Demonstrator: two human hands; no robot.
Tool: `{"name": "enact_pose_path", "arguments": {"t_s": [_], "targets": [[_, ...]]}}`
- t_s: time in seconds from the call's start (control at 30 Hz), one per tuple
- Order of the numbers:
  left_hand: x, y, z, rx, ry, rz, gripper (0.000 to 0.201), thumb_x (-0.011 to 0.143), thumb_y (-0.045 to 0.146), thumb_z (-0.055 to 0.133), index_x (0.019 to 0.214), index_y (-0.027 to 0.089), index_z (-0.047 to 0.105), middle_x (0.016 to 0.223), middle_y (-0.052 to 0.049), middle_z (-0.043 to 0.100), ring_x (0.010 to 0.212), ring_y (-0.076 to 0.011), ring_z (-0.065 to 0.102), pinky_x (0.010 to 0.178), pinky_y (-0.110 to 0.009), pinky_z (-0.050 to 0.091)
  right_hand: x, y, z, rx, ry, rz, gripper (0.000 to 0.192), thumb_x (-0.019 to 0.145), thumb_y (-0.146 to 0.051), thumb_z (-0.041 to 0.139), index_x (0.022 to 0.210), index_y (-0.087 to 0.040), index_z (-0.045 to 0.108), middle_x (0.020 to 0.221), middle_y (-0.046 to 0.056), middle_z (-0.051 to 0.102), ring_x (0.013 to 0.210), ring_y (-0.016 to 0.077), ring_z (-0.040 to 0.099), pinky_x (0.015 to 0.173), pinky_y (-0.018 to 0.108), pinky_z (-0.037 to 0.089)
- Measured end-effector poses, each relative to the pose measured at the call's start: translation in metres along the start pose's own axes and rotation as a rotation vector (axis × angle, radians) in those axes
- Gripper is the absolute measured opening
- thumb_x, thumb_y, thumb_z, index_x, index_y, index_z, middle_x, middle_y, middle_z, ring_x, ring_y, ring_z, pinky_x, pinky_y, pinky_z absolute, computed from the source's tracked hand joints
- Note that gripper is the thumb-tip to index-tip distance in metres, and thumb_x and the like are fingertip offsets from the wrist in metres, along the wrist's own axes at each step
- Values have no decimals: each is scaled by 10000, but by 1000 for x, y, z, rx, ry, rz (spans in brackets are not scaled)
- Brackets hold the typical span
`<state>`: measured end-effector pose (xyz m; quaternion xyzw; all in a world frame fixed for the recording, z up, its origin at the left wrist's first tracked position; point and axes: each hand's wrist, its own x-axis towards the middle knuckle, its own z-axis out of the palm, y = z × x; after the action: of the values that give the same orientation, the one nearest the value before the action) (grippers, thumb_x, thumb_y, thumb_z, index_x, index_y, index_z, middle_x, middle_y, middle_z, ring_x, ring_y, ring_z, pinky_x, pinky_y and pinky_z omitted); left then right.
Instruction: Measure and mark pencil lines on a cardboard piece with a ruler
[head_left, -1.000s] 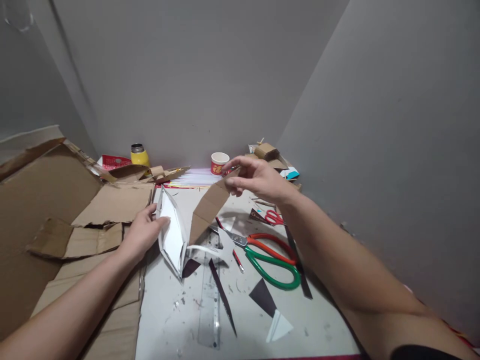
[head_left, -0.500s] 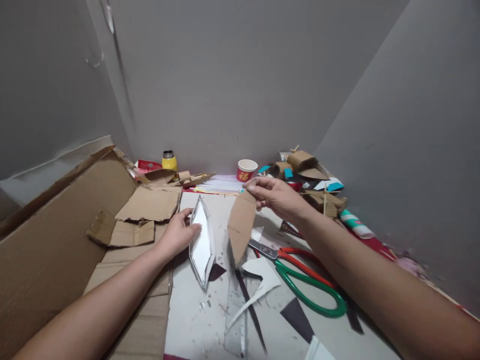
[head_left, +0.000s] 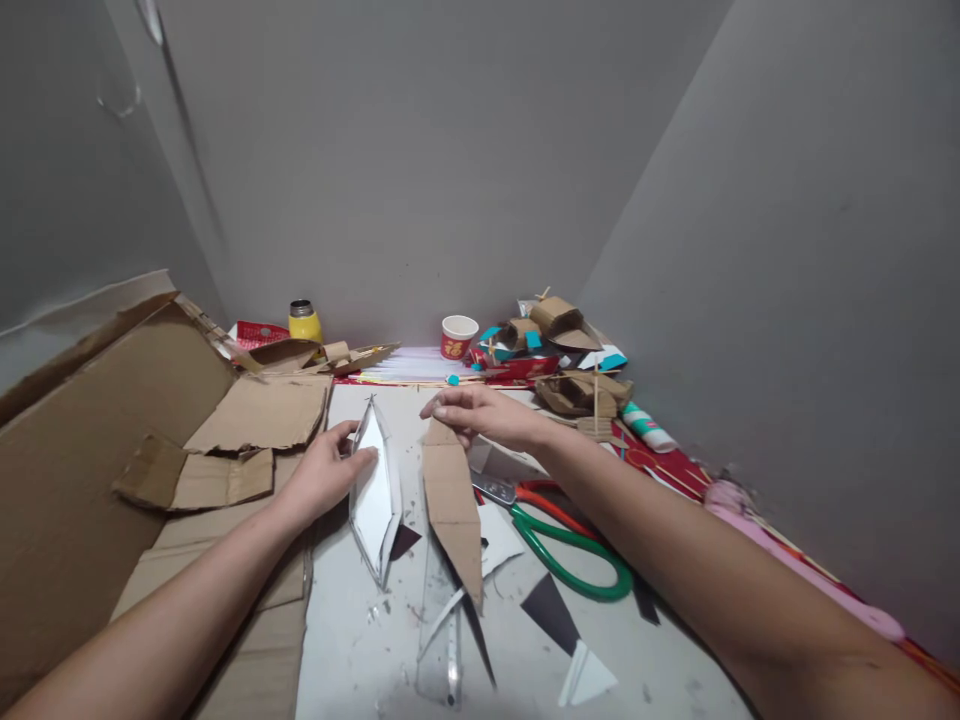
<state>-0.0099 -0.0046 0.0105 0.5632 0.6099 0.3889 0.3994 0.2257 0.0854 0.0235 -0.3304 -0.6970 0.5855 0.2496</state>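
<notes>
The left hand (head_left: 324,478) steadies the white pointed shell (head_left: 375,492) standing on the table (head_left: 360,650), while the right hand (head_left: 472,413) pinches the cut cardboard piece (head_left: 452,505) just beside it, not yet joined.

White desk (head_left: 360,650): cardboard sheets (head_left: 255,415) at left, green-handled scissors (head_left: 577,550), clear ruler (head_left: 442,640), paper offcuts (head_left: 585,675), red paper cup (head_left: 457,337), yellow bottle (head_left: 304,322) at back.
</notes>
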Motion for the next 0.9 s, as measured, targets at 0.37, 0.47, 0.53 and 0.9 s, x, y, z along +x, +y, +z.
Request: {"name": "enact_pose_path", "arguments": {"t_s": [0.37,0.47,0.53,0.9], "targets": [[4,-5,-1,-60,3,-27,494,659,342,628,1113,148,644,961,-58,740,803,-224,675,715,-323,518,12,13,-11,17,236,-72,288,783,-433,683,821,-150,647,512,-67,530,408,61,462,431,190,391],[5,-6,-1,-87,9,-23,492,655,346,650,1108,154,647,956,-60,745,803,-231,682,712,-331,525,13,16,-13,21,260,-87,261,783,-411,686,808,-155,646,497,-70,528,394,60,452,416,185,389],[6,-7,-1,-104,18,-22,486,646,343,664,1095,159,654,936,-59,749,789,-234,685,702,-334,528,13,17,-13,29,273,-93,247,783,-401,683,811,-159,647,502,-69,538,391,63,460,413,186,404],[8,-9,-1,-170,127,-52,556,600,368,713,1111,159,647,974,-76,746,723,-213,672,638,-306,517,17,17,-18,106,530,-114,138,864,-273,620,765,-180,598,497,-66,548,413,66,516,422,156,450]]}}
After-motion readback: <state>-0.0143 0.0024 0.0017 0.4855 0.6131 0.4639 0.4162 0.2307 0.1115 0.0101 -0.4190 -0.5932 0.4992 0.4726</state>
